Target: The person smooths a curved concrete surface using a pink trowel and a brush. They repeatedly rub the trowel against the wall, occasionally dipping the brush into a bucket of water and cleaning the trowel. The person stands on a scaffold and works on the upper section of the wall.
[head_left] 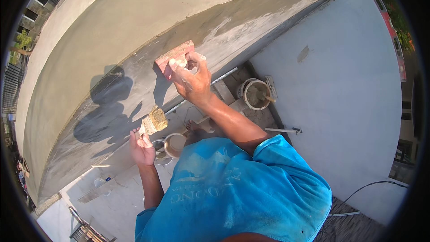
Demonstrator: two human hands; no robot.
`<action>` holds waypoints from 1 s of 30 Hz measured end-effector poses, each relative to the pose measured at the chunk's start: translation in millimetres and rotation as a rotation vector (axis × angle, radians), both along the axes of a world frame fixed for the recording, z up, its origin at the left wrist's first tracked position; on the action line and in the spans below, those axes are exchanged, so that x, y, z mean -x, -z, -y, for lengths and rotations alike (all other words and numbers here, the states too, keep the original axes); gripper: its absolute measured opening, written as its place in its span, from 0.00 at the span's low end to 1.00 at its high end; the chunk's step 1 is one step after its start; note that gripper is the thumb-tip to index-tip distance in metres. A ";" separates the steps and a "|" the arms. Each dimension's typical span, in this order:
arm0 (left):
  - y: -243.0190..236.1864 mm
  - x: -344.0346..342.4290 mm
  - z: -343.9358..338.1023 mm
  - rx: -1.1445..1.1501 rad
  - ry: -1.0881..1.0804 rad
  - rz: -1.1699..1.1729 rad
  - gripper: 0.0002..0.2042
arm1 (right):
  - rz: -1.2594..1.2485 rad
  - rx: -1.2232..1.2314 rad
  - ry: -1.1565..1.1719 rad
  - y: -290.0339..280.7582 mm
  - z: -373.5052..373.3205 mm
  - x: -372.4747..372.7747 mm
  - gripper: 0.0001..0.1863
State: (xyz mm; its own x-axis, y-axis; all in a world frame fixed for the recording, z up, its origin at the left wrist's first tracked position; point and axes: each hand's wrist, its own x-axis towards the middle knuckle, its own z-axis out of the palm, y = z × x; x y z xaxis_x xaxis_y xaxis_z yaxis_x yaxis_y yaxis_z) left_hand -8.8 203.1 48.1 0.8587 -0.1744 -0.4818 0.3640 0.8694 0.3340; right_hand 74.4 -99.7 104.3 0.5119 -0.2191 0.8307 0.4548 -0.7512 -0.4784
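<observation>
red float [176, 51] lies ahead of the gripping right hand [195, 81]; left hand [143, 150] clasps brush [153, 121].

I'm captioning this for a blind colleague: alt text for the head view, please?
The right hand holds a reddish block at a curved plastered wall, and the left hand grips a wide paintbrush. Buckets stand below.

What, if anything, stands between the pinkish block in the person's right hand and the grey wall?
Nothing visible does. The right hand holds the pinkish block close to the grey wall, though whether they touch is hard to tell. The brush in the left hand is at lower left, out of the way.
</observation>
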 end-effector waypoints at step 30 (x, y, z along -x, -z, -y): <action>-49.5 0.7 40.9 0.067 0.077 0.120 0.11 | 0.353 -0.122 0.342 -64.5 116.9 -39.6 0.22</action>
